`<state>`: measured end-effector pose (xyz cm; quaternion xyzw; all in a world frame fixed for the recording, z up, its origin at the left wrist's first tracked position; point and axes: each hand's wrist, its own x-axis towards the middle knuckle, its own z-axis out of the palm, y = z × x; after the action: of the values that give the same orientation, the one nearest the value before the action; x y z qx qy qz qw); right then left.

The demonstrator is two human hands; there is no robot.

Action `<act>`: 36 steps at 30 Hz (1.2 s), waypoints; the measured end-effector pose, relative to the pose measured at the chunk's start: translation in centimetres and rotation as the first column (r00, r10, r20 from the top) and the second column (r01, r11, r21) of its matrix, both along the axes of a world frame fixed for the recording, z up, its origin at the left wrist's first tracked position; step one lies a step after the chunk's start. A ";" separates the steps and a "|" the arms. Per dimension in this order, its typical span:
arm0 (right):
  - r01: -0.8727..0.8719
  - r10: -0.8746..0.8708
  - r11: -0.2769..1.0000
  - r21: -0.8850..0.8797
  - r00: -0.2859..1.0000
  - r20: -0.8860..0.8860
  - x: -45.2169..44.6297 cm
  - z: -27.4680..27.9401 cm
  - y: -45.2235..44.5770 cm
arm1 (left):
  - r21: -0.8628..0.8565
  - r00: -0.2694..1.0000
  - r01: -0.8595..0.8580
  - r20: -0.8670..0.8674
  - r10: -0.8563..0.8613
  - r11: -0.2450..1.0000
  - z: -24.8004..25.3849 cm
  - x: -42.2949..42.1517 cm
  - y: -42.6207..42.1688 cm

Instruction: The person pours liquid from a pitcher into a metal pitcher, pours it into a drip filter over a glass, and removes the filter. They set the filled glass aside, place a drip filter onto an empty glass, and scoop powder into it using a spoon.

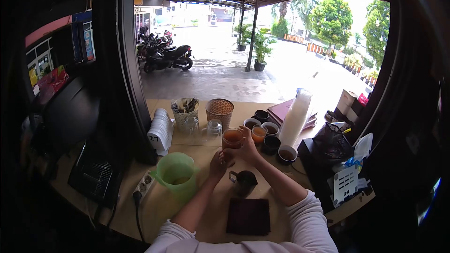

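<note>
Glass of reddish-brown drink (233,137) up in front of the person over the counter (206,149), just short of the cluster of small cups. Right hand (247,146) wraps its side, fingers closed around the glass near the rim. Left hand (221,163) low at its near left side; fingers partly hidden, cannot tell whether they grip or only steady. Main risk, as I judge it: a spill, should the top-side hold slip on wet glass or the glass tip. Metal jug (245,183) stands just below the forearms; a dropped elbow or wrist could knock it. Cup of orange drink (259,134) sits close by the right hand, so a sideways swing might topple it. Green pitcher (176,175) stands near the power strip (143,186), plug in; if bumped over, liquid could reach the sockets.
</note>
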<state>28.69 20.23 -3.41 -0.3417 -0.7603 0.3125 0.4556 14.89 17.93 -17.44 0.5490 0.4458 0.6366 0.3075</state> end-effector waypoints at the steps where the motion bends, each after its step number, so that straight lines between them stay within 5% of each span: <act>1: -0.001 0.001 1.000 -0.015 1.000 0.008 0.1 0.1 0.4 | 0.029 1.000 0.001 -0.013 -0.001 1.000 -0.3 -0.1 -0.1; 4: 0.019 -0.033 0.996 0.085 0.985 0.170 0.3 0.4 1.3 | 0.032 0.979 -0.128 -0.158 0.131 0.991 0.3 0.1 -1.4; 7: 0.043 -0.067 0.997 0.072 0.922 0.380 0.0 4.5 -0.7 | -0.158 0.991 -0.097 0.075 0.110 0.983 1.6 0.0 -3.7; 10: 0.045 -0.093 0.992 0.114 0.878 0.469 -0.5 4.4 0.0 | -0.138 0.970 -0.031 0.235 0.063 0.990 2.1 0.0 -4.9; 22: 0.042 -0.073 0.996 0.078 0.889 0.452 -0.8 4.5 0.4 | -0.041 0.996 -0.087 0.026 0.088 0.995 3.5 -0.3 -9.2; 31: 0.046 -0.071 0.996 0.076 0.930 0.361 -2.0 3.4 3.0 | 0.035 0.997 -0.050 0.059 0.048 0.998 1.2 -0.9 -9.1; 36: 0.035 -0.063 0.996 0.078 0.919 0.388 -2.4 3.6 4.2 | -0.078 0.995 -0.019 0.091 0.026 0.997 2.0 -1.6 -10.5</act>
<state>26.33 24.44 0.20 -0.4000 -0.8374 0.2001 0.3141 13.24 7.39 -15.48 0.5017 0.4615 0.6470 0.3416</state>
